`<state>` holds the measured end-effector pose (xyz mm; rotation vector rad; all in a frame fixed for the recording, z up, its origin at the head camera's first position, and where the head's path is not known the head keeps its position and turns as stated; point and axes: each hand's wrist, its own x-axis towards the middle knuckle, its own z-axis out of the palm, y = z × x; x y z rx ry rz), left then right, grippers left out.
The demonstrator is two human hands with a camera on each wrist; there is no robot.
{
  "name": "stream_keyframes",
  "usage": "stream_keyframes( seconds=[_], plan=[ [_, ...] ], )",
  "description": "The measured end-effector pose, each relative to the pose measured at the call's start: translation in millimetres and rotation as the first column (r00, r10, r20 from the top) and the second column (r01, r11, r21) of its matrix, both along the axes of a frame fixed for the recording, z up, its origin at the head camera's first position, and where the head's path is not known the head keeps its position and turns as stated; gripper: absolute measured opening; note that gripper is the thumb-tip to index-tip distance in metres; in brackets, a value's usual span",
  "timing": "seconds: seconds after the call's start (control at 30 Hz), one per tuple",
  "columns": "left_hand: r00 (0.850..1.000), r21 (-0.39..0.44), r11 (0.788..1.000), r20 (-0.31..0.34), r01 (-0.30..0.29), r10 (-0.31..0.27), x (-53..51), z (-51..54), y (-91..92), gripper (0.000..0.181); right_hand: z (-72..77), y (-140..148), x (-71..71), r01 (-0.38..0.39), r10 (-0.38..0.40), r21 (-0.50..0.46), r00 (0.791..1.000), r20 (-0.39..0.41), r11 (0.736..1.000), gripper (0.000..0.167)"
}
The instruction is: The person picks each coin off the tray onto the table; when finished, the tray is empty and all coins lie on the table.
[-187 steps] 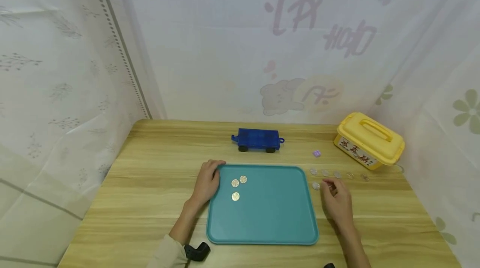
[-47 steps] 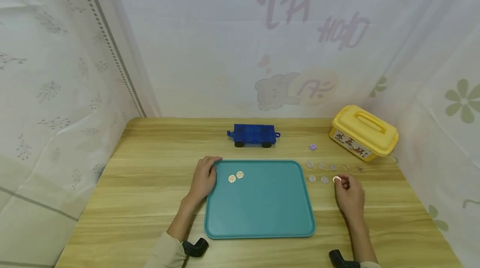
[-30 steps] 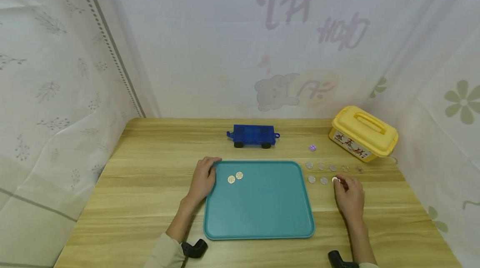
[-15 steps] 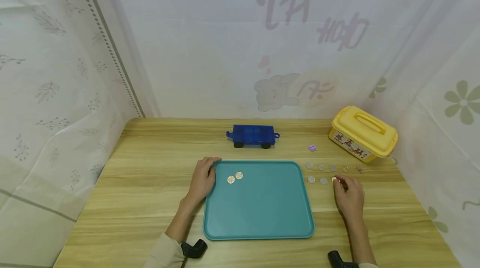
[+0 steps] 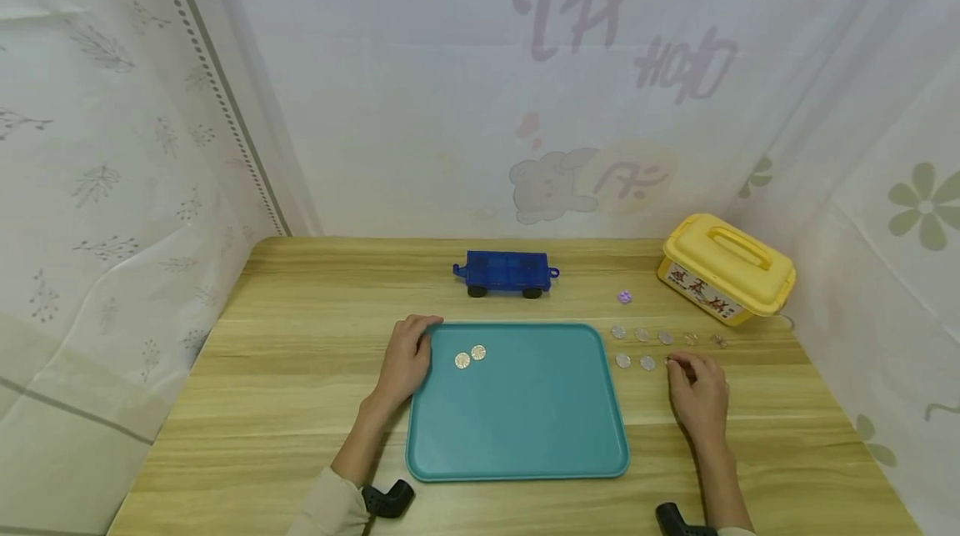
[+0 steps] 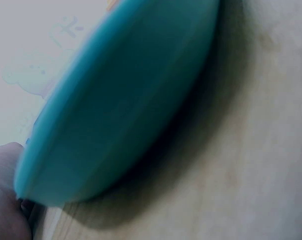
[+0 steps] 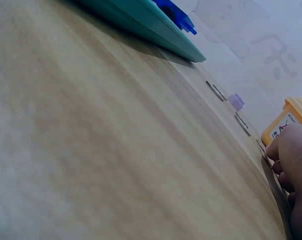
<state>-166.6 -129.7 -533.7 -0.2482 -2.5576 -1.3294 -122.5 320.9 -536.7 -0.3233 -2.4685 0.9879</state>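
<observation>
On the teal tray (image 5: 517, 403) lie two gold-coloured coins (image 5: 478, 352), side by side near its back left. My left hand (image 5: 405, 361) holds the tray's back left corner, fingers along the back rim and thumb at the left side. To the right of the tray, my right hand (image 5: 699, 394) is low at the table with thumb and fingertips together on a coin (image 5: 668, 362), of which only a sliver shows. Left of these fingers are two silvery coins (image 5: 647, 363). Behind them runs a row of several coins (image 5: 641, 334); its rightmost pieces are hard to make out.
A blue toy wagon (image 5: 507, 271) stands behind the tray. At the back right is a yellow lidded box (image 5: 727, 265) with a handle. A small purple piece (image 5: 625, 297) lies between them. White patterned curtains (image 5: 420, 102) enclose the wooden table (image 5: 300, 403).
Since the oldest frame, one gold-coloured coin has left the tray, and the front row of coins has grown rightward with my right hand. Lately both hands stay put; the right fingertips cover more of their coin.
</observation>
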Motion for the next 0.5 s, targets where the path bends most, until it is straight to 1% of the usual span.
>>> stream_keyframes(
  seconds=[0.2, 0.37, 0.5],
  plan=[
    [1.0, -0.006, 1.0, -0.013, -0.005, 0.005, 0.1, 0.0, 0.3, 0.032, 0.2, 0.3, 0.4, 0.018, -0.018, -0.021, 1.0, 0.001, 1.0, 0.014],
    [1.0, 0.0, 1.0, -0.008, -0.004, 0.004, 0.5, -0.8, -0.8, 0.032, -0.5, -0.9, 0.8, 0.021, -0.022, -0.046, 0.999, -0.034, 0.999, 0.015],
    [1.0, -0.001, 1.0, -0.015, 0.004, -0.004, -1.0, -2.2, -0.7, 0.033, 2.6, -2.6, 0.7, 0.014, -0.016, -0.049, 0.998, -0.056, 0.999, 0.015]
  ],
)
